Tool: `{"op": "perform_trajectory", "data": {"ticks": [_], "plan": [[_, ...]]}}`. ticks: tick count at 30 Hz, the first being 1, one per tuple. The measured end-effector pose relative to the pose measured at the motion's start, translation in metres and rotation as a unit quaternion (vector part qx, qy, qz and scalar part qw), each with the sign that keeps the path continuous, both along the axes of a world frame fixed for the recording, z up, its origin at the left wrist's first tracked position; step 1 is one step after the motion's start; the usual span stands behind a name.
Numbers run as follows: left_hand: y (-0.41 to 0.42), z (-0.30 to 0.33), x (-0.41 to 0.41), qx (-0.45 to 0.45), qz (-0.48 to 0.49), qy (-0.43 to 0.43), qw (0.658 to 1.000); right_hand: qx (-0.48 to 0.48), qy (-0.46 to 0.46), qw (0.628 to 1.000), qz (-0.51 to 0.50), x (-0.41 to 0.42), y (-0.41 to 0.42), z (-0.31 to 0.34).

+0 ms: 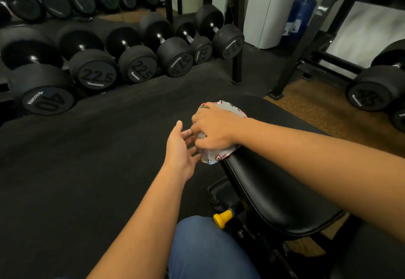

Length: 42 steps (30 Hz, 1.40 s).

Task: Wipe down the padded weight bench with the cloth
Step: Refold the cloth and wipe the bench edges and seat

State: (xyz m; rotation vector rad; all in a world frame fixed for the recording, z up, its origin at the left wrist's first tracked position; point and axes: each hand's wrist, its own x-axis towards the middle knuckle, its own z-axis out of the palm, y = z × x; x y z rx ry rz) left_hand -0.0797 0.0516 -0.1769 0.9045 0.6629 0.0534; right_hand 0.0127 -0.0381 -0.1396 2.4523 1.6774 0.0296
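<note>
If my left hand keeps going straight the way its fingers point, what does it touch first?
Most likely the cloth. The left hand points its open fingers right at the fold hanging over the bench end, under the right hand. They look about to touch, though depth is hard to judge.

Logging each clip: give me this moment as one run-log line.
stage: wiping | right hand: presses patterned cloth on bench pad end | left hand: open, fingers at cloth edge | yellow knob: untouched
</note>
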Motion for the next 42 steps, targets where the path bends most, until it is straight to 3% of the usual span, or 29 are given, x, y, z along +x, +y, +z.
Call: {"op": "perform_trajectory", "data": {"ticks": [3, 7, 11, 13, 16, 18, 22, 26, 28, 31, 34, 37, 42], "plan": [[-0.007, 0.002, -0.002, -0.012, 0.001, -0.001, 1.0, 0.016, 0.034, 0.999, -0.028, 0.017, 0.004, 0.004], [-0.008, 0.004, -0.002, -0.043, 0.019, -0.002, 0.999, 0.062, 0.09, 0.977, -0.184, 0.042, 0.013, 0.004], [-0.006, 0.002, 0.0, -0.044, 0.014, 0.008, 0.999, 0.012, 0.03, 0.996, -0.078, 0.027, 0.016, 0.002], [-0.007, 0.0, 0.002, -0.033, 0.014, 0.018, 0.999, 0.007, 0.055, 0.997, -0.046, 0.027, 0.014, 0.002], [-0.011, -0.003, 0.003, -0.017, 0.007, 0.023, 1.0, 0.044, 0.139, 0.98, -0.134, 0.046, 0.012, 0.004], [-0.011, -0.002, 0.004, -0.001, -0.001, 0.027, 1.0, 0.06, 0.147, 0.966, -0.203, 0.054, 0.013, 0.006], [-0.008, 0.001, 0.009, 0.03, 0.007, 0.029, 0.999, 0.012, 0.099, 0.979, -0.177, 0.049, 0.025, 0.006], [-0.006, 0.002, 0.015, 0.06, -0.011, 0.025, 0.998, 0.033, 0.17, 0.963, -0.205, 0.06, 0.012, 0.011], [-0.006, 0.003, 0.017, 0.081, -0.016, 0.028, 0.996, 0.067, 0.193, 0.941, -0.269, 0.078, 0.0, 0.012], [-0.004, 0.004, 0.022, 0.137, -0.037, 0.023, 0.99, 0.073, 0.146, 0.925, -0.344, 0.095, -0.007, 0.008], [-0.005, 0.009, 0.029, 0.194, -0.06, 0.003, 0.979, 0.066, 0.113, 0.938, -0.32, 0.087, 0.005, 0.002], [-0.005, 0.015, 0.039, 0.267, -0.075, -0.012, 0.961, 0.079, 0.152, 0.948, -0.27, 0.078, 0.003, 0.002], [-0.01, 0.028, 0.056, 0.401, -0.101, -0.016, 0.911, 0.117, 0.149, 0.9, -0.391, 0.105, -0.038, 0.008]]}}
